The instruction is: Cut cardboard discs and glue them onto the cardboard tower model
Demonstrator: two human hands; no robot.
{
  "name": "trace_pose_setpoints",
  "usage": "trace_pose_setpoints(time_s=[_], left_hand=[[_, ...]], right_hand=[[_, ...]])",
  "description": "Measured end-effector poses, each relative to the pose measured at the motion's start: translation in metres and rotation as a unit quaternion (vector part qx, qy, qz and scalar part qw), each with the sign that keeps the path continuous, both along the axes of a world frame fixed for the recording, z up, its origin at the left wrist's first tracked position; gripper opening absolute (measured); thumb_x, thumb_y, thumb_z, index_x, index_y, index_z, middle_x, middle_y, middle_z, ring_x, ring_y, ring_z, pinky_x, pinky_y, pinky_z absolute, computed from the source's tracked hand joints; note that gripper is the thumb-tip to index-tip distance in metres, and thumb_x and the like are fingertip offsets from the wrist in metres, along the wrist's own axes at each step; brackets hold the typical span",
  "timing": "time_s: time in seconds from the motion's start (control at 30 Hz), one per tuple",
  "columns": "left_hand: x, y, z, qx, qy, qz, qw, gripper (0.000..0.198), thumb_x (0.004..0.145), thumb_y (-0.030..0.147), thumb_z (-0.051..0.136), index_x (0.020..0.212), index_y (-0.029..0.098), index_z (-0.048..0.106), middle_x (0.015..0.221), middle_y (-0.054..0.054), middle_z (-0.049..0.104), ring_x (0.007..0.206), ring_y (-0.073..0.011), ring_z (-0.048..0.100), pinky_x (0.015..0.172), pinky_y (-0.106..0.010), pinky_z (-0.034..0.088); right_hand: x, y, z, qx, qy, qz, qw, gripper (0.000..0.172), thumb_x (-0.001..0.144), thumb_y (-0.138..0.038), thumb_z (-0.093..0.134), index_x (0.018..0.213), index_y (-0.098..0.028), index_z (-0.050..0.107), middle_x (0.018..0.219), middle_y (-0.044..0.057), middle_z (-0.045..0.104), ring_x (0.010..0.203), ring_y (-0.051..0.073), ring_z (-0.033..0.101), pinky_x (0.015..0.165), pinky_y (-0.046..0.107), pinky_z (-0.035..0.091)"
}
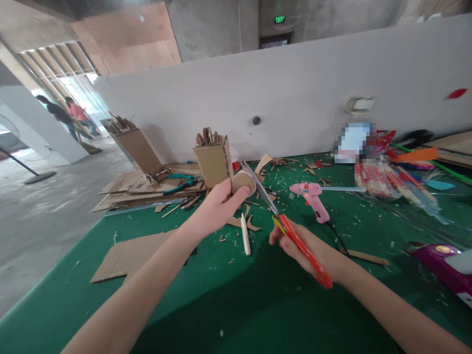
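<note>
My left hand (218, 204) is closed round a small round cardboard disc (243, 183), held up above the green table (206, 305). My right hand (306, 250) grips red-handled scissors (285, 226). Their blades point up and left and meet the disc's right edge. Below the hands lie a white glue stick (245, 233) and cardboard scraps (243, 222).
A pink glue gun (313, 199) lies right of the scissors. A cardboard box with sticks (214, 160) stands behind, with flat cardboard sheets (125, 255) and pliers (182, 184) to the left. Packaged sticks (379, 182) and a purple object (446, 268) lie right. Two people stand far left.
</note>
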State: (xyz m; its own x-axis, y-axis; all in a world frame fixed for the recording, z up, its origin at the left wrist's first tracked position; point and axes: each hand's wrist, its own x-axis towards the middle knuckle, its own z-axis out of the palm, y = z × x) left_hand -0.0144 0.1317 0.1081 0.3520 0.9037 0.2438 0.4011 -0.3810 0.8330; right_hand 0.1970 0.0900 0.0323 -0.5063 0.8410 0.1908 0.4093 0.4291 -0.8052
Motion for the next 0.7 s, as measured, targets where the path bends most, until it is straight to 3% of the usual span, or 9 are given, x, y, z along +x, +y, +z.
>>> trace_pose_setpoints(time_s=[0.1, 0.2, 0.43, 0.7], left_hand=[[-0.001, -0.003, 0.003, -0.018, -0.005, -0.002, 1.0, 0.029, 0.089, 0.041, 0.046, 0.069, 0.021, 0.04, 0.059, 0.005, 0.034, 0.045, -0.0074, 0.025, 0.041, -0.024, 0.021], [-0.002, -0.003, 0.005, -0.018, -0.008, -0.011, 1.0, 0.025, 0.09, 0.039, 0.046, 0.073, 0.02, 0.043, 0.061, 0.004, 0.039, 0.045, -0.0071, 0.025, 0.04, -0.024, 0.02], [0.0, -0.002, 0.003, 0.03, -0.001, -0.019, 0.999, 0.027, 0.091, 0.037, 0.043, 0.07, 0.02, 0.042, 0.064, 0.003, 0.038, 0.054, -0.0091, 0.032, 0.048, -0.023, 0.028], [-0.002, -0.002, 0.003, 0.027, 0.035, -0.033, 0.998, 0.027, 0.092, 0.037, 0.041, 0.071, 0.019, 0.04, 0.065, 0.004, 0.034, 0.056, -0.0093, 0.031, 0.051, -0.024, 0.028]], right_hand=[[0.005, 0.0, -0.003, -0.017, 0.014, 0.028, 0.999, 0.04, 0.091, -0.058, 0.035, 0.099, -0.021, 0.047, 0.093, 0.007, 0.058, 0.076, 0.018, 0.053, 0.066, 0.032, 0.046], [0.005, 0.0, -0.005, -0.022, 0.014, 0.039, 0.999, 0.042, 0.092, -0.059, 0.033, 0.101, -0.021, 0.046, 0.095, 0.007, 0.058, 0.079, 0.018, 0.054, 0.066, 0.032, 0.046], [-0.005, 0.002, 0.0, 0.004, -0.021, -0.042, 0.999, 0.053, 0.088, -0.068, 0.027, 0.075, -0.02, 0.043, 0.07, 0.001, 0.049, 0.056, 0.013, 0.044, 0.052, 0.028, 0.038], [-0.006, 0.003, -0.004, 0.027, -0.057, -0.065, 0.996, 0.05, 0.091, -0.064, 0.021, 0.069, -0.022, 0.037, 0.059, 0.0, 0.046, 0.051, 0.014, 0.043, 0.052, 0.03, 0.035]])
